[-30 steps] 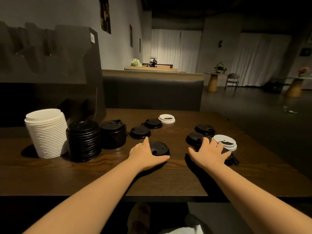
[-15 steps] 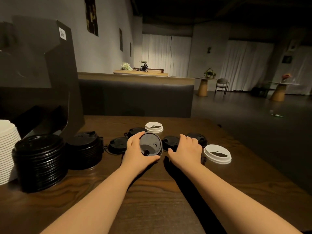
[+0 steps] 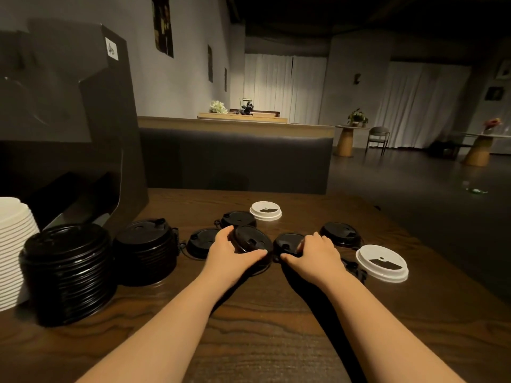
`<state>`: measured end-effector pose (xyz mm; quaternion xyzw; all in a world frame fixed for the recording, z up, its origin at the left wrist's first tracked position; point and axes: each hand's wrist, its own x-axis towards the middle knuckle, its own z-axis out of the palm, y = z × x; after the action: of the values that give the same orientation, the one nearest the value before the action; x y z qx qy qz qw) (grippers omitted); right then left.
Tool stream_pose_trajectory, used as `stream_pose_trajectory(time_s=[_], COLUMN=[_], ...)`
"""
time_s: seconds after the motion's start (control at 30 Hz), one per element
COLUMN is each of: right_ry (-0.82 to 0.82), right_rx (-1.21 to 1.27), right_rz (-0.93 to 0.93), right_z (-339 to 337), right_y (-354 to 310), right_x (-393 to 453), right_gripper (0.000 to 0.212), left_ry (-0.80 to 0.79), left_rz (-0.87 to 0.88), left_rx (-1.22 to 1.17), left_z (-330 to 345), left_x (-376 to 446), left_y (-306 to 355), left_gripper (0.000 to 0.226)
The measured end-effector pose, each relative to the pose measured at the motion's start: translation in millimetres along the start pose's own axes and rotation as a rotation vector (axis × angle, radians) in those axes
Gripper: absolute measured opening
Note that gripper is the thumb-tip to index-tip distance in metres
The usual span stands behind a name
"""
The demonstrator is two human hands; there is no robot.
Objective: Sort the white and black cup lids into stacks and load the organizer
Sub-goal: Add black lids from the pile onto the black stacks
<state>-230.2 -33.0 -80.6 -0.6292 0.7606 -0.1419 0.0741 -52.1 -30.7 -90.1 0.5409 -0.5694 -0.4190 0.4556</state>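
Mid-frame, the left hand [image 3: 231, 251] grips a black lid [image 3: 252, 242], thumb along its near edge and fingers curled over the far edge, with the lid tipped up off the table [image 3: 262, 335]. Just right of it the right hand [image 3: 312, 254] is curled over a second black lid [image 3: 289, 244]; its thumb lies along the near rim, though whether that lid has left the wood I cannot tell.

The loose lids sit close together here (that is the worry). A third black lid [image 3: 201, 241] lies just left of the left hand, a fourth [image 3: 238, 218] just behind it, and a fifth [image 3: 341, 234] right of the right hand. A small dark tab or strap [image 3: 355, 268] trails near the right wrist, and it could snag and drag something along if the hand lifts quickly.

If the tilted lid slips from that edge-on grip, it would likely drop onto its neighbours and scatter them. Two white lids remain, one [image 3: 265, 210] in the upper middle of the table and one [image 3: 382, 262] at the right; mixing them into a black stack would be easy in this dim light.

At the lower left stand two black stacks [image 3: 69, 269] [image 3: 146, 251] and a white stack [image 3: 12, 250], in front of the dark organizer [image 3: 69, 106]. The taller black stack looks slightly uneven, so a careless drop might topple it.
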Motion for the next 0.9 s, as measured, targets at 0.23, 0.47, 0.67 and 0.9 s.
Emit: stream_pose_trajectory(time_s=[0.23,0.47,0.67,0.9], right_ry=[-0.052,0.367,0.031,-0.250], right_rx=[0.039,0.755,0.949,1.055], right_rz=[-0.039,-0.122,-0.339,-0.182], right_z=[-5.7,-15.8,-10.2,4.0], right_y=[4.2,-1.7,-17.1,-16.5], right_x=[-10.5,-25.0,-42.1,-28.3], right_gripper=[0.055,0.061,0.085,0.112], left_ry=[-0.081,-0.015,-0.149,-0.274], left_rz=[-0.014,-0.046,-0.031,-0.096], left_rx=[-0.324,-0.347,-0.256,-0.455], left_z=[-7.2,-8.6,-9.0,-4.7], left_x=[-6.2,-3.3,-7.5,-12.1], left_y=[2.8,-1.1,2.4,5.5], left_gripper=[0.090,0.072,0.020,0.024])
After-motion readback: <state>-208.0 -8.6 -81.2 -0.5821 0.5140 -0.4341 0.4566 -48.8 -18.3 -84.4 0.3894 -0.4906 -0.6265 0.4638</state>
